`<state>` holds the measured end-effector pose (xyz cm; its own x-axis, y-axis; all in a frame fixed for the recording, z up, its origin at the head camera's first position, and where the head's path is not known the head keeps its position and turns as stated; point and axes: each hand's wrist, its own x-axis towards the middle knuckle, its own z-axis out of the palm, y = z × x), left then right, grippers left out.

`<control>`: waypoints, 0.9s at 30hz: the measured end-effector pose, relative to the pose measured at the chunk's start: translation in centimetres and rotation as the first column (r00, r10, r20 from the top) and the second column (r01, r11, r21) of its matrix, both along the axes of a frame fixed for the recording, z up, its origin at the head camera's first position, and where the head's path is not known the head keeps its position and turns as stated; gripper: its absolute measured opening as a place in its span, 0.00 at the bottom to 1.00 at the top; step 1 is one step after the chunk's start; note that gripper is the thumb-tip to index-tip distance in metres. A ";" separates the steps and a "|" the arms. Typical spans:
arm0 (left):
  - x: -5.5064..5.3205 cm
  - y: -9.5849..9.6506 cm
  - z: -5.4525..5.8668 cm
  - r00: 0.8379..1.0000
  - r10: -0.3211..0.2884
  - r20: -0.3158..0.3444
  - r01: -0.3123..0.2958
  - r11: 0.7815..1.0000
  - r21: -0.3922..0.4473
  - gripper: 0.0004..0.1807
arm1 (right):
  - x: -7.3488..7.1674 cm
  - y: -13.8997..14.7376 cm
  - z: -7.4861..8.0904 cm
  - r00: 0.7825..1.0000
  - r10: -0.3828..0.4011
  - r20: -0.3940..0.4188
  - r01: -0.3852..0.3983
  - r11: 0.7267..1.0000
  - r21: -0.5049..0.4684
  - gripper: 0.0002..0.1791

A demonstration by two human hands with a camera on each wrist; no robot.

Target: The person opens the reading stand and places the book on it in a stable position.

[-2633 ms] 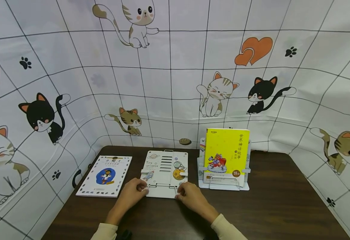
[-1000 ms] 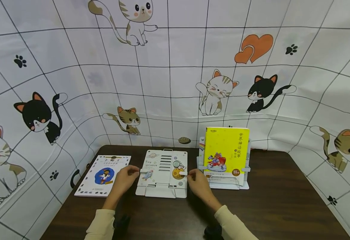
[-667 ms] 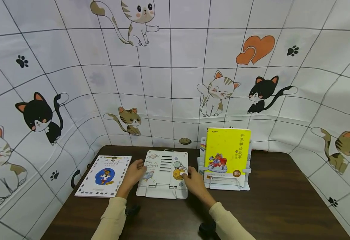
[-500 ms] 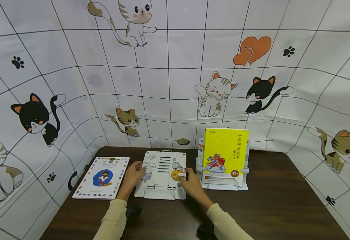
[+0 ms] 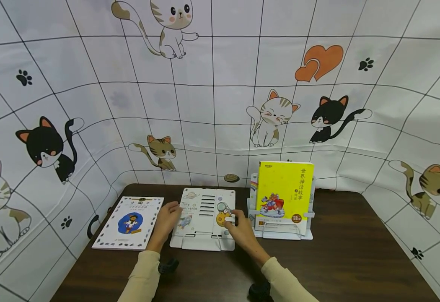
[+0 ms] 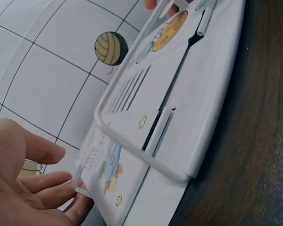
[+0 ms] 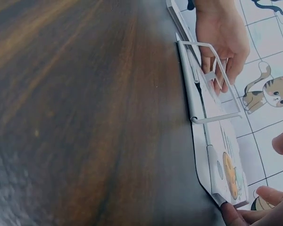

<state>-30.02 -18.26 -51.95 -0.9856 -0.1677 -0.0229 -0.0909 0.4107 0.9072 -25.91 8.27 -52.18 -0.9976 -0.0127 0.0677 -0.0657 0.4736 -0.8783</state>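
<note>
Dark wood-grain table (image 5: 355, 251), white bookstand (image 5: 207, 225) on it, cat-print backdrop (image 5: 231, 63) behind — gridded

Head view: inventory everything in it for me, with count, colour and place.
Table: one, dark brown, across the lower half
Backdrop: one, white with printed cats, behind the table
White book: one, white, flat at the table's left
First stand: one, white, right of the white book
Second stand: one, pale, right of the first
Yellow book: one, mostly yellow, on the second stand
Dark objects: two, black, low in the picture, unclear
Sleeves: two, cream, bottom edge
Left hand: one, bare, first stand's left edge
Right hand: one, bare, first stand's right edge
</note>
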 end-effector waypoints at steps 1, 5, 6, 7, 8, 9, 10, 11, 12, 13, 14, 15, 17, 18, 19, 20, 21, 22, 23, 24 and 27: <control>0.0 0.0 0.1 1.000 0.007 -0.010 -0.007 1.000 0.013 0.29 | 0.0 0.0 0.0 1.000 0.002 -0.008 -0.002 1.000 -0.011 0.31; -0.2 -0.2 0.6 0.997 0.049 -0.054 -0.047 0.998 0.051 0.28 | -0.2 -0.2 0.1 0.997 0.023 -0.069 -0.027 0.998 -0.059 0.30; -0.2 -0.2 0.7 0.996 0.056 -0.063 -0.052 0.997 0.064 0.28 | -0.2 -0.2 0.2 0.996 0.026 -0.083 -0.032 0.997 -0.075 0.30; -0.3 -0.2 0.8 0.996 0.061 -0.072 -0.056 0.996 0.070 0.28 | -0.1 -0.2 0.2 0.995 0.027 -0.094 -0.035 0.996 -0.085 0.30; -0.2 -0.3 1.0 0.995 0.063 -0.079 -0.057 0.995 0.077 0.28 | -0.1 -0.3 0.3 0.994 0.027 -0.104 -0.036 0.995 -0.094 0.30; -0.3 -0.3 1.0 0.994 0.065 -0.088 -0.058 0.995 0.082 0.28 | -0.1 -0.3 0.4 0.994 0.024 -0.106 -0.034 0.994 -0.100 0.30; -0.3 -0.4 1.1 0.994 0.066 -0.092 -0.057 0.994 0.093 0.28 | -0.1 -0.4 0.5 0.994 0.017 -0.108 -0.029 0.994 -0.105 0.29; -0.3 -0.5 1.2 0.993 0.064 -0.101 -0.054 0.993 0.101 0.28 | 0.0 -0.4 0.6 0.994 0.012 -0.108 -0.024 0.993 -0.116 0.29; -0.3 -0.5 1.3 0.992 0.064 -0.107 -0.053 0.993 0.105 0.28 | 0.1 -0.5 0.7 0.994 0.007 -0.109 -0.021 0.992 -0.127 0.29; -0.3 -0.6 1.4 0.991 0.064 -0.116 -0.051 0.992 0.111 0.28 | 0.1 -0.5 0.8 0.994 0.001 -0.112 -0.016 0.991 -0.132 0.29; -0.3 -0.7 1.5 0.990 0.068 -0.124 -0.053 0.991 0.120 0.27 | 0.2 -0.5 0.9 0.993 -0.003 -0.114 -0.013 0.990 -0.142 0.28; -0.4 -0.7 1.7 0.989 0.073 -0.130 -0.056 0.990 0.127 0.27 | 0.2 -0.5 1.0 0.992 -0.007 -0.128 -0.013 0.989 -0.149 0.28; -0.3 -0.9 2.0 0.987 0.081 -0.140 -0.060 0.987 0.151 0.26 | 0.3 -0.5 1.2 0.989 -0.007 -0.150 -0.018 0.987 -0.162 0.27; -0.2 -0.9 2.3 0.985 0.088 -0.146 -0.063 0.984 0.168 0.25 | 0.3 -0.4 1.3 0.986 -0.006 -0.166 -0.021 0.986 -0.163 0.26; -0.2 -1.0 2.4 0.983 0.093 -0.155 -0.064 0.981 0.183 0.24 | 0.4 -0.3 1.4 0.983 -0.007 -0.186 -0.024 0.986 -0.164 0.26; -0.1 -1.0 2.7 0.981 0.099 -0.165 -0.066 0.979 0.194 0.23 | 0.3 -0.3 1.6 0.980 -0.007 -0.201 -0.026 0.987 -0.161 0.25; 0.0 -1.0 2.8 0.979 0.099 -0.177 -0.062 0.976 0.207 0.22 | 0.3 -0.2 1.7 0.977 -0.008 -0.215 -0.026 0.988 -0.154 0.24; 0.0 -1.1 3.0 0.977 0.098 -0.189 -0.055 0.974 0.218 0.21 | 0.2 -0.2 1.8 0.975 -0.010 -0.221 -0.023 0.989 -0.147 0.23; 0.1 -1.1 3.2 0.975 0.096 -0.202 -0.048 0.973 0.227 0.21 | 0.2 -0.2 2.0 0.973 -0.011 -0.230 -0.021 0.990 -0.138 0.22; 0.2 -1.1 3.3 0.973 0.091 -0.212 -0.040 0.971 0.234 0.20 | 0.1 -0.2 2.1 0.971 -0.014 -0.239 -0.017 0.992 -0.129 0.21; 0.5 -1.2 3.5 0.970 0.081 -0.230 -0.023 0.969 0.244 0.18 | 0.0 -0.2 2.5 0.966 -0.011 -0.259 -0.016 0.995 -0.099 0.15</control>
<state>-29.52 -19.48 -48.43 -0.9575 -0.2373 0.1640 0.1224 0.1807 0.9759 -25.87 8.03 -49.66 -0.9457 0.0048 0.3250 -0.2982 0.3845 -0.8736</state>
